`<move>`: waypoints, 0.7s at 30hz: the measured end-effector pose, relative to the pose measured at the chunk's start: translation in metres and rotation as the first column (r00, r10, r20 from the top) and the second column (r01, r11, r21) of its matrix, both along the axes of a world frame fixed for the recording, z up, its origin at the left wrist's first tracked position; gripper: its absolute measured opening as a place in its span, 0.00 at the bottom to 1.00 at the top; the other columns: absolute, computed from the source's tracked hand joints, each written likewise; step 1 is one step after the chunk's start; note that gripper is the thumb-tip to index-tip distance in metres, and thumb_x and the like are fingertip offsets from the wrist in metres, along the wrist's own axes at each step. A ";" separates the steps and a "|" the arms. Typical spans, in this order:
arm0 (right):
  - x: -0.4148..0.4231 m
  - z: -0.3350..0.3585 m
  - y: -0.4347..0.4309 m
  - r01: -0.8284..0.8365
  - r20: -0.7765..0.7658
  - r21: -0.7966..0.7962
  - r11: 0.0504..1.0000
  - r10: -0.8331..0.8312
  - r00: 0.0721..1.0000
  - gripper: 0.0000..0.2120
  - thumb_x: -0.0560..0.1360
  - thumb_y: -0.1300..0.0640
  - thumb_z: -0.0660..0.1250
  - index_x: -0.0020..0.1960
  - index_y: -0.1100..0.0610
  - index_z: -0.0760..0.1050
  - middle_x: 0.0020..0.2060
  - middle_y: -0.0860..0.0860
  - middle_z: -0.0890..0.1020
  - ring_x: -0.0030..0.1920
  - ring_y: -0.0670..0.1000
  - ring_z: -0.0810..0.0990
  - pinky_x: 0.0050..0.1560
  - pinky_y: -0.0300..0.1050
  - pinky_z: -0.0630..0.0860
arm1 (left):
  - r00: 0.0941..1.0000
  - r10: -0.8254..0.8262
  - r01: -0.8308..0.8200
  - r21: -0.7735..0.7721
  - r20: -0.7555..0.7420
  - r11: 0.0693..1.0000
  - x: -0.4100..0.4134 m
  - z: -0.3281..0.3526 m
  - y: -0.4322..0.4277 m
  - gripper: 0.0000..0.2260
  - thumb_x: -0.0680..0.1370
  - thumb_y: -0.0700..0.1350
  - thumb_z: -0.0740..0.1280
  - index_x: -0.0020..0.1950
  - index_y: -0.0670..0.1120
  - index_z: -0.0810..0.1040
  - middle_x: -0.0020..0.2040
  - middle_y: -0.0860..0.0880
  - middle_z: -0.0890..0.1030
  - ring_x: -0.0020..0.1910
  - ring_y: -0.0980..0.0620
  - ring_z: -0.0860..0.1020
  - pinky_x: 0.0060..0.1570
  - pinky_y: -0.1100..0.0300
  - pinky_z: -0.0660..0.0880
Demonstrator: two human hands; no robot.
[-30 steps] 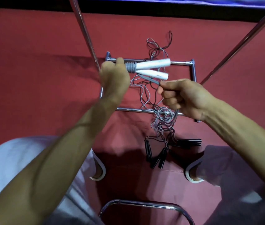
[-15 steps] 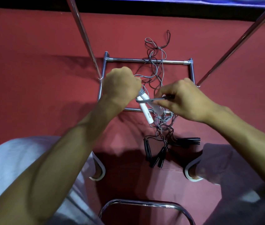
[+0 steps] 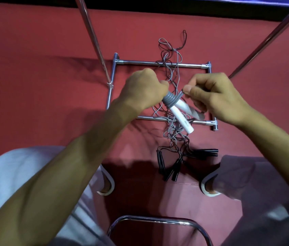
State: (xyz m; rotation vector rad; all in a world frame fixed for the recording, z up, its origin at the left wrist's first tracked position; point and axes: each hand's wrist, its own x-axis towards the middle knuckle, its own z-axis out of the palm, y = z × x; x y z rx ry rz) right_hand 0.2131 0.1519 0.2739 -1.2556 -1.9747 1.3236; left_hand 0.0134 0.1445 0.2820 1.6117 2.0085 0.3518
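My left hand [image 3: 143, 89] grips the grey ribbed end of a pair of white jump-rope handles [image 3: 181, 116], which point down and to the right. Grey cord is coiled round the handles near my fist. My right hand [image 3: 214, 96] pinches the grey cord [image 3: 181, 93] just right of that coil. Below and behind the hands lies a tangle of thin grey and dark ropes [image 3: 173, 132] on the red floor.
A chrome rectangular frame [image 3: 157, 63] lies on the red carpet under the hands, with two slanted chrome poles [image 3: 94, 41] rising from it. Several black rope handles [image 3: 172, 167] lie near my feet. A chrome chair rail [image 3: 157, 219] curves at the bottom.
The white handles swung from level to pointing down-right as my left hand dropped and turned. My right hand came in close and carried the cord round the handles.
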 end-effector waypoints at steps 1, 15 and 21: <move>-0.001 -0.002 0.000 0.041 -0.031 -0.005 0.999 -0.042 0.999 0.12 0.83 0.59 0.66 0.41 0.62 0.75 0.24 0.47 0.73 0.25 0.48 0.68 0.28 0.42 0.66 | 1.000 0.016 -0.016 0.005 0.023 1.000 0.000 0.002 0.001 0.19 0.80 0.50 0.65 0.33 0.44 0.65 0.37 0.43 0.71 0.43 0.40 0.69 0.41 0.57 0.63; -0.020 -0.009 0.003 -0.084 -0.224 -0.570 0.818 -0.056 0.973 0.17 0.80 0.55 0.63 0.34 0.57 0.65 0.27 0.55 0.76 0.25 0.50 0.75 0.28 0.38 0.75 | 0.982 -0.012 0.011 0.007 0.190 1.000 -0.008 -0.007 -0.012 0.22 0.79 0.47 0.66 0.29 0.44 0.61 0.25 0.48 0.62 0.26 0.48 0.61 0.21 0.60 0.58; -0.030 -0.007 -0.004 -0.081 -0.393 -0.672 0.736 -0.261 0.882 0.16 0.84 0.60 0.55 0.37 0.58 0.64 0.33 0.60 0.83 0.35 0.56 0.83 0.37 0.43 0.81 | 0.962 -0.062 -0.009 0.257 0.265 0.966 -0.005 -0.012 -0.010 0.25 0.81 0.47 0.64 0.27 0.44 0.61 0.24 0.49 0.61 0.26 0.48 0.60 0.30 0.54 0.56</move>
